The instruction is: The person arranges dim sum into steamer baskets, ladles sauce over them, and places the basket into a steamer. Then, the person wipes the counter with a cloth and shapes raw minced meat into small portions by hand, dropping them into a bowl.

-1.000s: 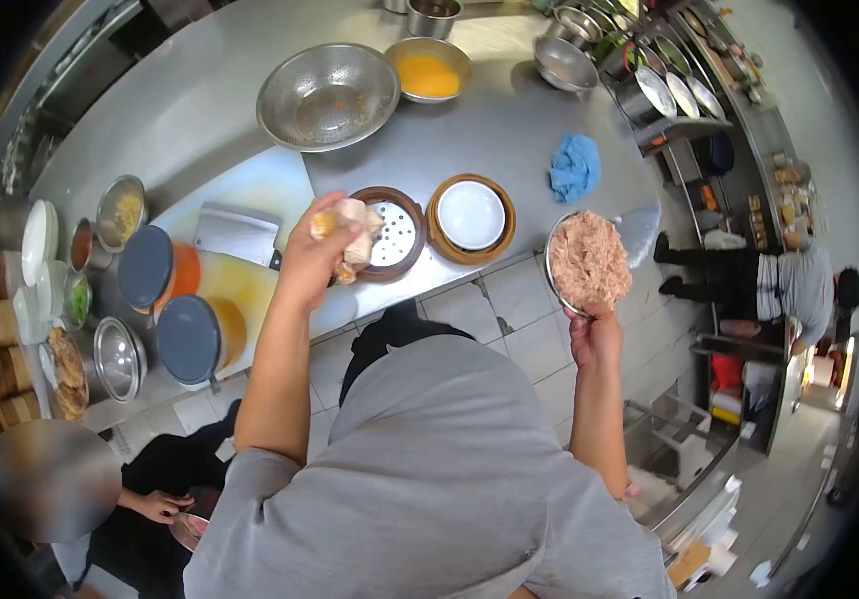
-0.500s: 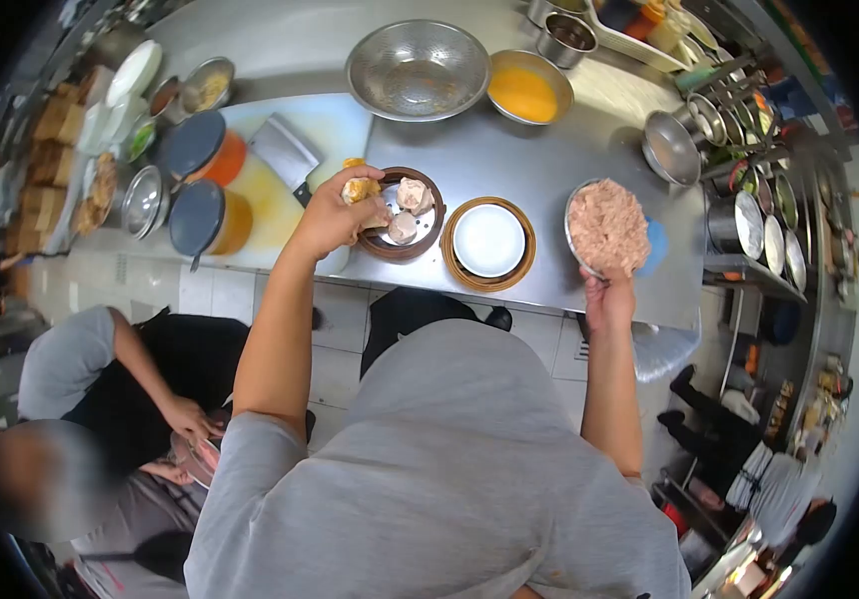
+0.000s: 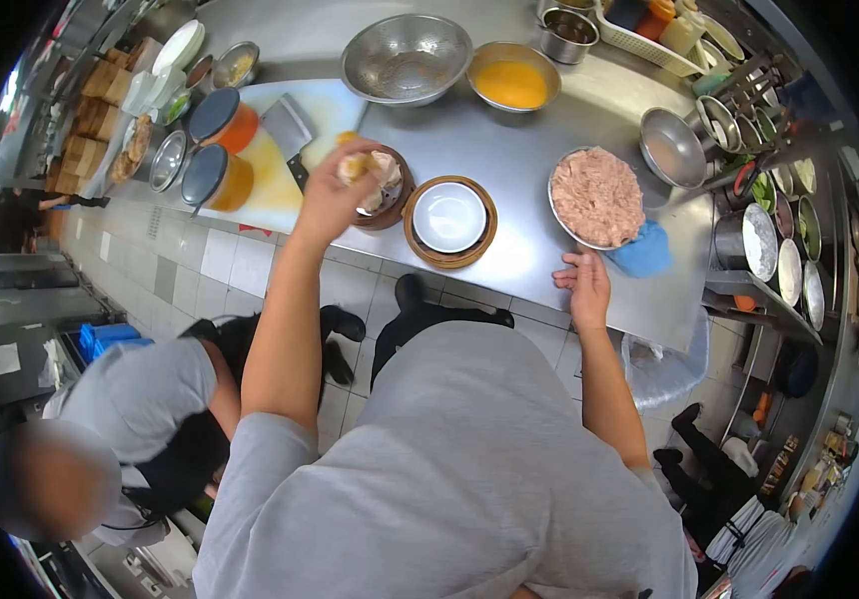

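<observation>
Yellow-and-cream lumps of food (image 3: 355,168) ride over a round brown steamer (image 3: 407,190), long axis and direction hidden by fingers. Nearest, the right hand (image 3: 584,288) hangs loosely half-open, empty. Next, a round white bowl (image 3: 449,217) nests in a round bamboo steamer (image 3: 490,230). Now the left hand (image 3: 335,192), curled around those lumps! Level with it, pink minced meat (image 3: 597,197) fills a silver bowl (image 3: 561,228) just past the right fingertips.

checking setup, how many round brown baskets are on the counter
2: a dark basket partly hidden by the left hand, a lighter basket beside it holding a white bowl; more may be hidden.
</observation>
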A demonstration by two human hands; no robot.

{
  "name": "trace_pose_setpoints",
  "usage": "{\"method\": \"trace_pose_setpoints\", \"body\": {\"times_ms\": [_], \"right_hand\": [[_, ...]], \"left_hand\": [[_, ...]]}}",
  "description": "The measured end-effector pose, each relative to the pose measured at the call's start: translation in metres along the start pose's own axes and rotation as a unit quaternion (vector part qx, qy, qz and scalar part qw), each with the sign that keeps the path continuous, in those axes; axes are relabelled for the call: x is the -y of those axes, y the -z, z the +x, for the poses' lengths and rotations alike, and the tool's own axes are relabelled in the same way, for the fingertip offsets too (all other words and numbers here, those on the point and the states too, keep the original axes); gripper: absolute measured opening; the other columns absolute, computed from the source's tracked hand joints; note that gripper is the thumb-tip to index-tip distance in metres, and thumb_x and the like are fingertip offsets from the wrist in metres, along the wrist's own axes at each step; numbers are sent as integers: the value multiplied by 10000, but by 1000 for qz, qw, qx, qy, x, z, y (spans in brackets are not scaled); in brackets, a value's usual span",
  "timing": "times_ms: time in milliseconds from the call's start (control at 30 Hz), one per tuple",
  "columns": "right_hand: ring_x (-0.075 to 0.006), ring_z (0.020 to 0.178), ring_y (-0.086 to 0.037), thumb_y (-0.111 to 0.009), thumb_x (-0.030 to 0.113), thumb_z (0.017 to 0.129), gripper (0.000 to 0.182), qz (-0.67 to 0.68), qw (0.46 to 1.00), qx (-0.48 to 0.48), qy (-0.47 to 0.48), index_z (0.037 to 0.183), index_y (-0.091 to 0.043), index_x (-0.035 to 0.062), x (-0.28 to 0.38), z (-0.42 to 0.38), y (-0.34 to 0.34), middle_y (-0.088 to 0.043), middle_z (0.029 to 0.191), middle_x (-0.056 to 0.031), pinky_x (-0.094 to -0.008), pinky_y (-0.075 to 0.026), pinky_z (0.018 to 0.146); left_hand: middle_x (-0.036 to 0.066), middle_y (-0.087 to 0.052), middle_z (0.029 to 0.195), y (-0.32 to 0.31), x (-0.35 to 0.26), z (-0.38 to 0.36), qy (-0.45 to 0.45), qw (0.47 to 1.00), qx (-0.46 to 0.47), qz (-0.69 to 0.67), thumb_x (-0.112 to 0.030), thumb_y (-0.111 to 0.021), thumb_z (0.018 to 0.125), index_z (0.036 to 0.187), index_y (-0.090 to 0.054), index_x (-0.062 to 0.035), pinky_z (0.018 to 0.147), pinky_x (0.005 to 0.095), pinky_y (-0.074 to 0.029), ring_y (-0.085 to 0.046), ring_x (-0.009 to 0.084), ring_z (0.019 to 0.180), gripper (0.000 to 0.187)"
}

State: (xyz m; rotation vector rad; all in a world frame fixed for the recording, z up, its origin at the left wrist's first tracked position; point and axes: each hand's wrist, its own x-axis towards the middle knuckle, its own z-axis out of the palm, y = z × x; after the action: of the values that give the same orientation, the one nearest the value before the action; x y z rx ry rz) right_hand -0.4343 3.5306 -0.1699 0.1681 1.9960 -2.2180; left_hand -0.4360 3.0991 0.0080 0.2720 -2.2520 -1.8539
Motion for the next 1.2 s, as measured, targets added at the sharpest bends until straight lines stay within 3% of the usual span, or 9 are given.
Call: {"method": "trace_pose_setpoints", "body": {"times_ms": [67,167,267,433,533,600,767,1000,1200], "right_hand": [[-155,809,-700,-513,273,1138,427,-7,1000,-3,7,1438,-531,-32,7,-6,-6,-707,1116,-130,-284,-588,710],[-133,821,-686,-586,237,1108,410,-55,998,9,37,1407,-581,-43,11,-9,-10,-719,1125,-109,-266,-574,731],[-134,827,-687,-605,222,1097,403,-55,998,-9,26,1402,-591,-41,10,-12,-13,-725,1108,-102,-267,-576,737],[-157,811,-693,-629,184,1070,299,-105,991,-43,69,1278,-673,-27,6,-21,-21,-727,1076,-107,-278,-572,719],[-260,850,-700,-689,141,992,204,-301,931,-58,199,1130,-715,-7,16,-26,-31,-717,1037,-137,-349,-573,764],[-357,926,-674,-736,121,903,171,-423,815,-20,395,1032,-720,10,17,-25,-35,-698,1022,-162,-422,-558,839],[-362,965,-656,-751,119,876,184,-417,833,-15,363,1024,-723,13,10,-25,-37,-695,1039,-157,-450,-541,863],[-368,957,-645,-745,105,873,180,-431,819,-2,379,1018,-717,3,16,-27,-42,-685,1049,-171,-449,-536,854],[-364,955,-645,-752,99,866,189,-427,821,-11,378,1025,-719,3,14,-27,-40,-684,1047,-172,-446,-537,861]], "left_hand": [[123,-696,1175,-29,-18,-12,-75,958,156,228,-147,-772,910,1299,-684,-102,979,361,-536,-675,254,1101,401],[199,-643,1305,-74,-24,-19,-24,894,279,348,-183,-777,847,1274,-703,-126,1082,427,-493,-627,379,1243,437],[223,-577,1383,-94,-5,-19,-52,868,292,397,-195,-761,805,1245,-708,-136,1093,447,-484,-600,433,1248,447],[223,-580,1365,-72,-3,-22,-26,913,259,315,-127,-787,779,1140,-691,-74,1064,443,-493,-611,402,1214,377],[211,-646,1238,-56,3,-28,-6,938,203,280,-122,-790,776,1129,-684,-52,1011,424,-514,-646,374,1143,375],[204,-670,1164,-48,-2,-34,15,942,198,270,-122,-790,776,1129,-682,-45,984,418,-523,-661,369,1110,377],[126,-702,1031,-35,-19,-39,78,944,188,260,-145,-802,788,1112,-668,-38,884,383,-530,-677,270,947,367],[198,-707,1161,-69,-31,-24,-46,884,254,390,-164,-778,793,1256,-694,-52,960,449,-548,-678,393,1071,483],[174,-707,1147,-53,-12,-9,-55,941,99,320,-113,-747,820,1217,-699,-37,963,442,-543,-680,371,1076,408]]}}
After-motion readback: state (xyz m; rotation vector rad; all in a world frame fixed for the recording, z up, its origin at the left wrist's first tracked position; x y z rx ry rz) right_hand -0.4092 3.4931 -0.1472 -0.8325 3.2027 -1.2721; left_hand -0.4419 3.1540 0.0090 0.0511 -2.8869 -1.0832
